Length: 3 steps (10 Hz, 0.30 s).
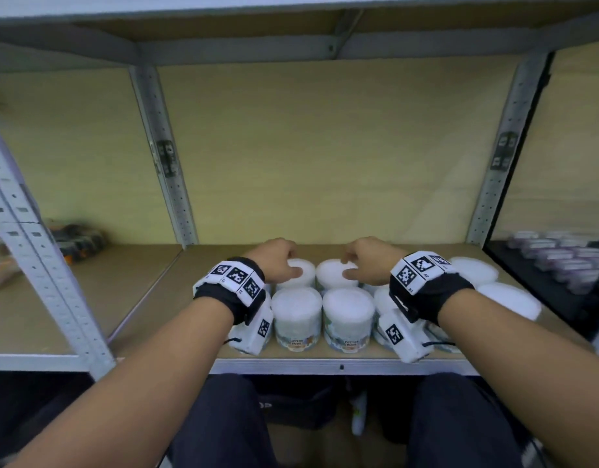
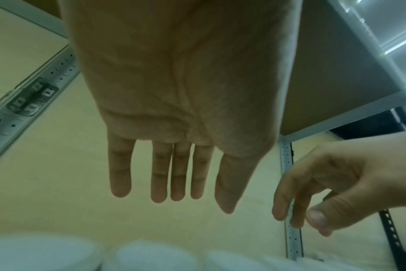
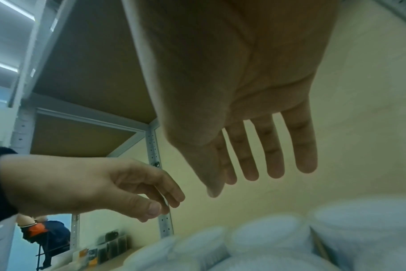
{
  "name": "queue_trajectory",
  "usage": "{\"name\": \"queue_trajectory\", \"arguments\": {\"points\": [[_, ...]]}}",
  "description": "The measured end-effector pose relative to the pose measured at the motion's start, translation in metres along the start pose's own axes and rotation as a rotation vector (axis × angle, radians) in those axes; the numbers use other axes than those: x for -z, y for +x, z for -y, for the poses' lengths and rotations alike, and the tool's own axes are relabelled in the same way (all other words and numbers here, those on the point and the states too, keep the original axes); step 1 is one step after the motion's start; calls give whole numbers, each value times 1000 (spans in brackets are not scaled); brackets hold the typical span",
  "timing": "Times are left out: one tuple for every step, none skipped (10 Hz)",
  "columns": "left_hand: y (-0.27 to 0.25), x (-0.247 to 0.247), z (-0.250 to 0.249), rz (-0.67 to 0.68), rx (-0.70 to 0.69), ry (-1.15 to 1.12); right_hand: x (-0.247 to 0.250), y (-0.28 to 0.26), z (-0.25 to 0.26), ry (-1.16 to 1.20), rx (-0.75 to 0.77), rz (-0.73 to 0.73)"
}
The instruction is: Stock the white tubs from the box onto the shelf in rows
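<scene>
Several white tubs of cotton buds stand in rows on the wooden shelf (image 1: 257, 358). Two front ones (image 1: 296, 319) (image 1: 348, 320) show their labels, and two more (image 1: 301, 270) (image 1: 330, 273) stand behind them. My left hand (image 1: 279, 261) and right hand (image 1: 364, 261) hover just over the back tubs, side by side. The wrist views show the left hand's fingers (image 2: 174, 174) and the right hand's fingers (image 3: 255, 155) straight and holding nothing, with blurred tub lids (image 2: 155, 256) (image 3: 267, 234) below. Further tubs (image 1: 509, 298) lie to the right. The box is not clearly in view.
Perforated metal uprights (image 1: 166, 157) (image 1: 504, 157) frame this bay, and a shelf board runs overhead. The left bay holds dark and orange packets (image 1: 77, 238). The right bay holds several purple-lidded containers (image 1: 558, 258). My knees are below the shelf edge.
</scene>
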State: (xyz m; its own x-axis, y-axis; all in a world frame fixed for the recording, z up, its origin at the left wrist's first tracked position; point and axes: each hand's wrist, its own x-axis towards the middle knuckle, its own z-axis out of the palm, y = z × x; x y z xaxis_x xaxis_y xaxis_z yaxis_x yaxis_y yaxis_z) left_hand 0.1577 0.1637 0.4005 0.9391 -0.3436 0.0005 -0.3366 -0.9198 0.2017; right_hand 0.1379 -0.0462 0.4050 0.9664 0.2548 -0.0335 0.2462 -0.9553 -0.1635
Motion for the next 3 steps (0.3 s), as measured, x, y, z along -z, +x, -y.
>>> {"name": "queue_trajectory", "arguments": {"points": [[-20, 2, -14, -48, -30, -42, 6, -30, -2, 17, 28, -37], [-52, 7, -29, -152, -81, -144, 17, -70, 3, 76, 55, -104], [-97, 1, -40, -288, -126, -328, 32, -118, 5, 220, 97, -233]]}}
